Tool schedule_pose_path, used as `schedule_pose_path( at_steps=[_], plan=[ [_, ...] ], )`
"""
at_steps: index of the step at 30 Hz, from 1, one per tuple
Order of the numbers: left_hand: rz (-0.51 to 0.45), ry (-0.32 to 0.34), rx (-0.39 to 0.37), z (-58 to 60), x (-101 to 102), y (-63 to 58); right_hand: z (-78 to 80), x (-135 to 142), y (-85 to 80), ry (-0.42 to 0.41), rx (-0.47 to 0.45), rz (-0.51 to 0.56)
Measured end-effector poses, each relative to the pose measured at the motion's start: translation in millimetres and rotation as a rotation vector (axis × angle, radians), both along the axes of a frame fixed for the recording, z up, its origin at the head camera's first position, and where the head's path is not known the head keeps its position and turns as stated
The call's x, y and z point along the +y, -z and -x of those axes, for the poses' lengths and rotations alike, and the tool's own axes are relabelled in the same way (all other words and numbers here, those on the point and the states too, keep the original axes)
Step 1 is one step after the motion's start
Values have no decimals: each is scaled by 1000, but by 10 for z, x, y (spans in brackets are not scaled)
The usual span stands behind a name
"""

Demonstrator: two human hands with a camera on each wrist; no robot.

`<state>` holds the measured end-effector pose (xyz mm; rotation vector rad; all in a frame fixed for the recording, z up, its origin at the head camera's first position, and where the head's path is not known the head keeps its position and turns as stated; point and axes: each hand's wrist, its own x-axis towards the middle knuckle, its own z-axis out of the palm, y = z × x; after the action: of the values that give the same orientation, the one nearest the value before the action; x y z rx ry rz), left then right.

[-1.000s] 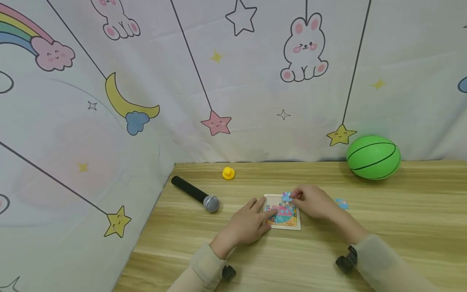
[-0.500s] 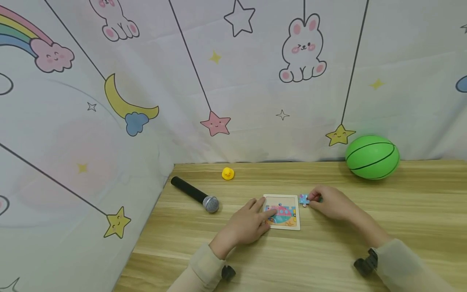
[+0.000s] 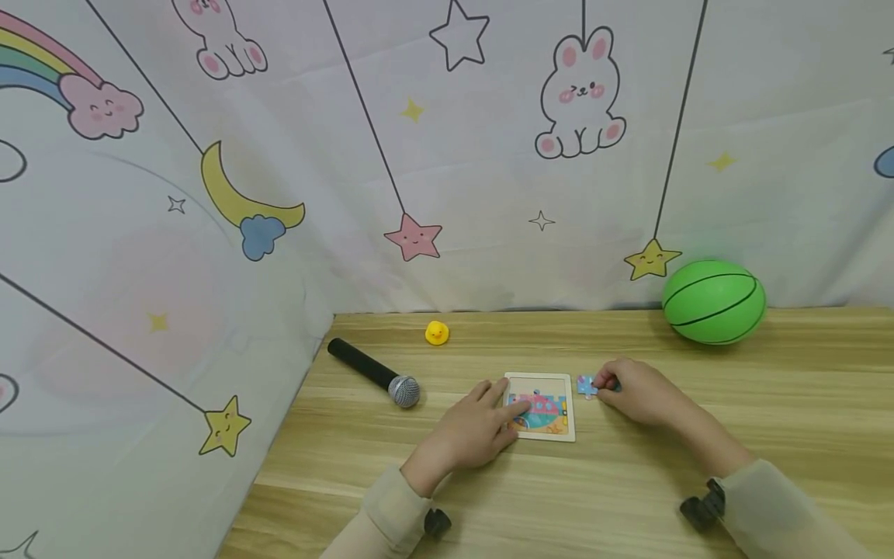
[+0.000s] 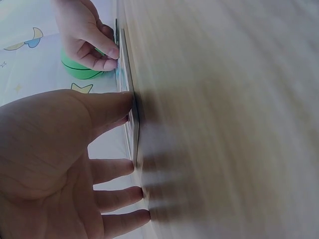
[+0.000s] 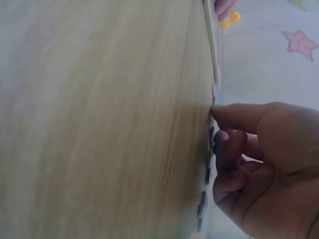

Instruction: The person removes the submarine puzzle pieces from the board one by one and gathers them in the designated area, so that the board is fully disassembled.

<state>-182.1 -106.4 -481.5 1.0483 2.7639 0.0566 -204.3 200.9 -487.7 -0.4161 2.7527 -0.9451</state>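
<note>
A small framed jigsaw puzzle lies on the wooden table, its lower part filled with pink, teal and orange pieces and its upper part bare. My left hand rests on its left side, fingers spread, with the index fingertip on the picture. Just right of the frame, a blue jigsaw piece lies flat, its right edge between the thumb and fingers of my right hand. In the right wrist view the thumb tip meets the piece at table level. More loose jigsaw pieces lie under the curled fingers, mostly hidden from the head view.
A black microphone with a silver head lies to the left. Behind it sits a yellow rubber duck. A green ball stands at the back right against the printed curtain.
My right hand has carried the blue jigsaw piece from over the frame's upper right out to the table on the right, then slightly farther right. The left hand has stayed put.
</note>
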Motion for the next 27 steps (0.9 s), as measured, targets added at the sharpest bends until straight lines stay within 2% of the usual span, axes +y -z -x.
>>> schedule_pose_path(
  at_steps=[14, 27],
  plan=[
    [-9, -4, 8, -19, 5, -11, -48, -36, -41, 4, 60, 3],
    [-68, 115, 58, -130, 109, -41, -105, -239, -13, -48, 100, 99]
  ],
)
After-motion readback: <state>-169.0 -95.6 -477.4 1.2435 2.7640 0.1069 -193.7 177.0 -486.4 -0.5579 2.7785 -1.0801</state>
